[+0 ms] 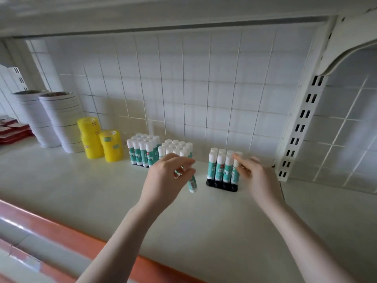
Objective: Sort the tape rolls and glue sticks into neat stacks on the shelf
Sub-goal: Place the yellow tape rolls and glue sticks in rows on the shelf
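Tape sat stacked and most glue sticks racked; left hand pinched one loose stick, right hand blurred, grip unclear.

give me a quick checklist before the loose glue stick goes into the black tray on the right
1. Left hand has a firm grip on the loose teal-and-white glue stick: ok, fingers curl round its upper part.
2. Stick upright for insertion: not ok, it hangs tilted.
3. Free slot in the black plastic tray: cannot tell, the standing sticks hide the slots.
4. Right hand steadies the tray's sticks: cannot tell, it is blurred at the rightmost stick.
5. Path from the left hand to the tray over the white shelf: ok, nothing lies between.
6. Two full glue stick blocks on the left stand tidy: ok.
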